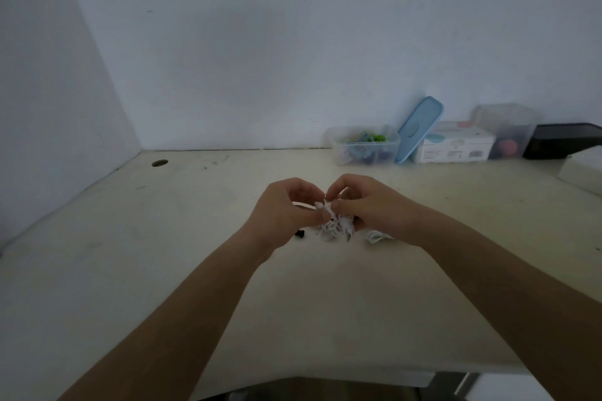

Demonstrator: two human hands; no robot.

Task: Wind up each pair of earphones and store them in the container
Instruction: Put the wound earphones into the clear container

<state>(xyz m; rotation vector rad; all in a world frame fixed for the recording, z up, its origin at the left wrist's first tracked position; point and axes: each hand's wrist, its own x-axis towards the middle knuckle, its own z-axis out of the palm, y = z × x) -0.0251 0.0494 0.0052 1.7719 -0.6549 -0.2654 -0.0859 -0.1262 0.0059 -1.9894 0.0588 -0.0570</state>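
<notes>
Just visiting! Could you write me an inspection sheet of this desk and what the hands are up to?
Surface: pale table, scuffed, with a round hole at far left.
Job's things: white earphones bunched between the hands; second white coil on the table by the right hand; open clear container at the back, blue lid propped tilted beside it.
Clutter: small black piece; white box, clear box and black tray along the wall.
Grips: left hand and right hand both pinch the white earphones.
Cables: only the earphone cords.
Surroundings: plain white walls, corner at left.
</notes>
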